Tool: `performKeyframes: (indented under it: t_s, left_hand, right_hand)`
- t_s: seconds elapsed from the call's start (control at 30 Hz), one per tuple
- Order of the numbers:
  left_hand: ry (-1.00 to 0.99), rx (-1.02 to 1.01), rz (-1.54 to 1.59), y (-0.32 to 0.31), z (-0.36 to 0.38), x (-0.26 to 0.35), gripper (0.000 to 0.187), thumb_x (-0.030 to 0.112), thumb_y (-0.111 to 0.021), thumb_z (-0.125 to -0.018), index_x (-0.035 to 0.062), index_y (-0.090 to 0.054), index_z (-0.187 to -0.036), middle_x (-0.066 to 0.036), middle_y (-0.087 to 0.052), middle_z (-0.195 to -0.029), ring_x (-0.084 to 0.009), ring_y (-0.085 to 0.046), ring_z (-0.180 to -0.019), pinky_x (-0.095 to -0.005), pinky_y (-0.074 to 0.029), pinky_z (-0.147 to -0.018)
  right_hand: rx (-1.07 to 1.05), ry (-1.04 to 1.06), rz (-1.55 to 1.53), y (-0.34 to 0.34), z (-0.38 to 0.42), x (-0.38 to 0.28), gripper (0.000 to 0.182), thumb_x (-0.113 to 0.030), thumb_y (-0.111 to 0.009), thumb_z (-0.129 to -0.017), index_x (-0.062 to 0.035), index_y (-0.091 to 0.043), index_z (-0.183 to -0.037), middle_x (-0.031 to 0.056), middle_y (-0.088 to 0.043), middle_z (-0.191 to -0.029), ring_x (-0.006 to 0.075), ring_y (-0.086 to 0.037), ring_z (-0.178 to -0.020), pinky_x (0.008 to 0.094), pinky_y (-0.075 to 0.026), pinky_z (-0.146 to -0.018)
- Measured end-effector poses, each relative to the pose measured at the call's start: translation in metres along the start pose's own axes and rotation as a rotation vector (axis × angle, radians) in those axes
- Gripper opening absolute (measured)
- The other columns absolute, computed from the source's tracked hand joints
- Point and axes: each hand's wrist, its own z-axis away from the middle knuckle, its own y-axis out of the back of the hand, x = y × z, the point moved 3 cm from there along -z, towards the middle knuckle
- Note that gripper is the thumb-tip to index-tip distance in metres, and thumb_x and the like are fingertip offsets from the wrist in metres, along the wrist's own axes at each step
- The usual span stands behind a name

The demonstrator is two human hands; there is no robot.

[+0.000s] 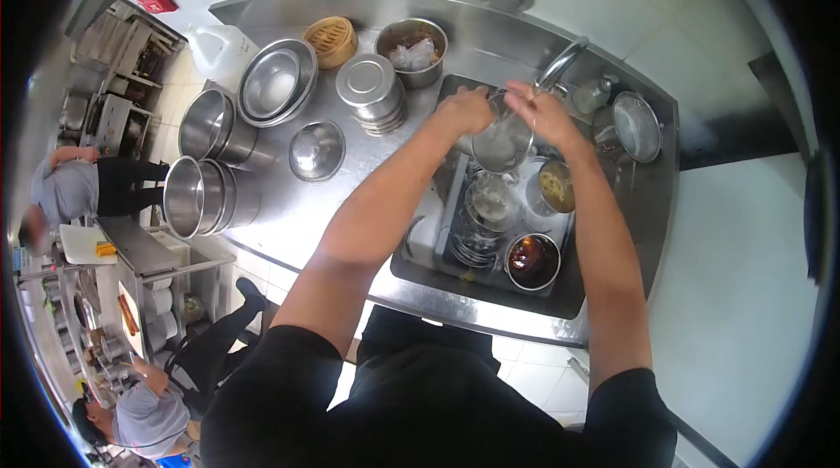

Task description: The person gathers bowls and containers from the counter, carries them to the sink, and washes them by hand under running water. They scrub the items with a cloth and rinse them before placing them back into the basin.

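Note:
Under the faucet [564, 61], a metal bowl [501, 144] with cloudy contents is tilted above the sink [420, 271]. My left hand [468, 109] has its fingers curled at the bowl's upper left side; what they hold is hidden. At the bowl's upper right, my right hand [538, 111] has its fingers apart beside the faucet spout. Below in the sink stand a stack of bowls with a wet one on top [490, 199], a pot with yellowish contents [556, 186] and a pot with dark brown liquid [532, 261].
Left on the counter are nested pots [192, 197], basins [271, 83], a domed lid [317, 151], stacked containers [367, 87], a bamboo steamer [332, 41] and a pot holding plastic [413, 52]. A strainer [637, 127] lies right. Two people work far left.

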Motion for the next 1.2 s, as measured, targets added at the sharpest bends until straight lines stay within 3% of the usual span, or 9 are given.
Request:
performKeyframes:
  t_s: [0.13,0.17,0.37,0.63,0.8,0.97,1.03,1.1,1.2]
  left_hand:
    - [-0.003,0.015,0.001,0.010,0.016,0.018,0.060,0.022,-0.051,-0.092,0.0068,-0.046,-0.150,-0.031,-0.044,-0.150,-0.0492,-0.052,-0.131,-0.0508,-0.043,-0.112]
    - [0.021,0.087,0.030,0.023,0.034,0.032,0.061,0.019,-0.051,-0.091,0.0061,-0.045,-0.150,-0.031,-0.045,-0.149,-0.0492,-0.052,-0.131,-0.0506,-0.043,-0.111]
    - [0.069,0.407,0.170,0.009,0.048,0.028,0.065,0.010,-0.051,-0.090,0.0078,-0.040,-0.154,-0.033,-0.040,-0.151,-0.0530,-0.051,-0.130,-0.0519,-0.043,-0.111]
    - [0.087,0.187,0.051,-0.004,0.064,0.031,0.067,0.009,-0.051,-0.090,0.0102,-0.038,-0.155,-0.030,-0.036,-0.155,-0.0525,-0.050,-0.131,-0.0518,-0.044,-0.111]
    - [0.052,0.426,0.144,0.010,0.063,0.023,0.071,0.005,-0.055,-0.088,0.0103,-0.036,-0.156,-0.031,-0.031,-0.157,-0.0517,-0.048,-0.133,-0.0524,-0.043,-0.112]
    - [-0.078,0.903,0.548,-0.041,0.069,-0.016,0.070,0.002,-0.057,-0.086,0.0041,-0.039,-0.153,-0.031,-0.039,-0.154,-0.0462,-0.043,-0.141,-0.0477,-0.035,-0.118]
    - [0.030,0.731,0.760,-0.056,0.054,-0.038,0.063,0.001,-0.058,-0.085,0.0027,-0.047,-0.147,-0.029,-0.053,-0.140,-0.0440,-0.054,-0.130,-0.0470,-0.040,-0.115]
    - [0.072,0.788,0.830,-0.056,0.035,-0.050,0.051,0.003,-0.061,-0.084,0.0052,-0.061,-0.135,-0.022,-0.066,-0.130,-0.0355,-0.060,-0.128,-0.0431,-0.045,-0.111]
    - [-0.202,0.770,0.455,-0.014,0.018,-0.005,0.052,0.002,-0.060,-0.083,0.0055,-0.060,-0.135,-0.020,-0.062,-0.137,-0.0357,-0.059,-0.128,-0.0424,-0.046,-0.110]
  right_hand:
    - [-0.169,-0.271,0.378,-0.007,0.000,0.022,0.048,-0.047,-0.065,-0.096,-0.0040,-0.071,-0.116,0.0175,-0.076,-0.099,0.0408,-0.071,-0.096,0.0473,-0.054,-0.088]
    - [0.020,-0.220,0.306,-0.014,0.002,0.054,0.037,-0.038,-0.064,-0.097,-0.0039,-0.072,-0.109,0.0157,-0.074,-0.088,0.0337,-0.072,-0.081,0.0445,-0.056,-0.070]
    - [0.170,-1.023,-0.915,-0.099,0.059,0.091,0.040,-0.034,-0.070,-0.094,0.0052,-0.068,-0.100,0.0105,-0.065,-0.083,0.0163,-0.058,-0.057,0.0312,-0.039,-0.039]
    - [0.098,-0.243,0.162,-0.030,0.004,0.052,0.056,-0.048,-0.076,-0.087,0.0031,-0.071,-0.109,0.0250,-0.073,-0.093,0.0321,-0.074,-0.089,0.0402,-0.055,-0.073]
    - [0.081,-1.069,-0.668,-0.122,0.063,0.106,0.054,-0.045,-0.066,-0.096,-0.0029,-0.062,-0.130,0.0257,-0.069,-0.104,0.0355,-0.073,-0.084,0.0428,-0.055,-0.062]
    - [0.099,-0.933,-1.389,-0.139,0.052,0.050,0.048,-0.028,-0.056,-0.103,-0.0047,-0.049,-0.145,0.0257,-0.065,-0.118,0.0385,-0.071,-0.101,0.0465,-0.060,-0.069]
    - [0.079,-0.779,-1.004,-0.102,0.034,0.059,0.055,-0.016,-0.058,-0.099,-0.0138,-0.043,-0.152,0.0263,-0.061,-0.131,0.0396,-0.069,-0.107,0.0493,-0.058,-0.080]
    - [0.137,-0.204,-0.044,-0.056,0.015,0.049,0.070,-0.006,-0.060,-0.092,-0.0093,-0.034,-0.157,0.0302,-0.054,-0.141,0.0429,-0.067,-0.111,0.0512,-0.057,-0.088]
    - [-0.005,-0.216,0.528,-0.030,0.006,0.000,0.074,-0.007,-0.057,-0.090,-0.0109,-0.030,-0.159,0.0281,-0.052,-0.145,0.0462,-0.066,-0.112,0.0535,-0.055,-0.091]
